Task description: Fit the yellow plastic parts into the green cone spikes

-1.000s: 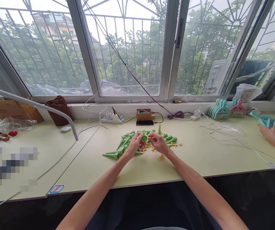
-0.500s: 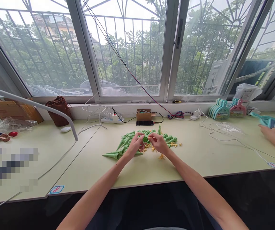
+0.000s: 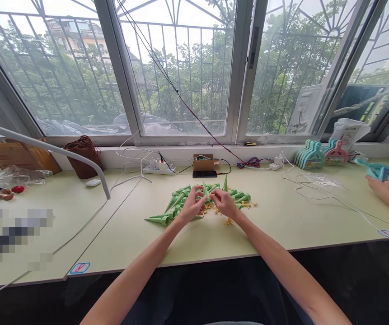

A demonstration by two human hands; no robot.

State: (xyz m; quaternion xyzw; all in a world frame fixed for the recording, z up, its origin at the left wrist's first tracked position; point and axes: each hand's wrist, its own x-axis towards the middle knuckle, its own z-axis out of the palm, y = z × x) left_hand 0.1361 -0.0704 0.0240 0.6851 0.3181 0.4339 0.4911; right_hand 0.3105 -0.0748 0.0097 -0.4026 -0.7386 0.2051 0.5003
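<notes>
Above the pile, my left hand [image 3: 192, 206] is closed around a green plastic watering spike [image 3: 205, 189], its pointed tip up. Beside it, my right hand [image 3: 225, 204] pinches with its fingertips against the spike's right side; whatever small part is between them is hidden. Under and around both hands lie several more green spikes [image 3: 180, 196], and one [image 3: 225, 183] stands upright just behind my right hand. Small yellow plastic pieces [image 3: 228, 221] are scattered below my right hand and to its right.
Behind the pile are a phone [image 3: 204, 174], a small cardboard box [image 3: 203, 163] and a power strip [image 3: 160, 168]. A white curved tube [image 3: 79, 155] crosses the left side. At far right a co-worker's hand [image 3: 382, 189] holds a turquoise plastic tool [image 3: 372, 169]; loose cables lie nearby.
The spike in my left hand has turned from its open round end facing me to its tip pointing up. My right hand stays close against it. The co-worker's hands have shifted slightly.
</notes>
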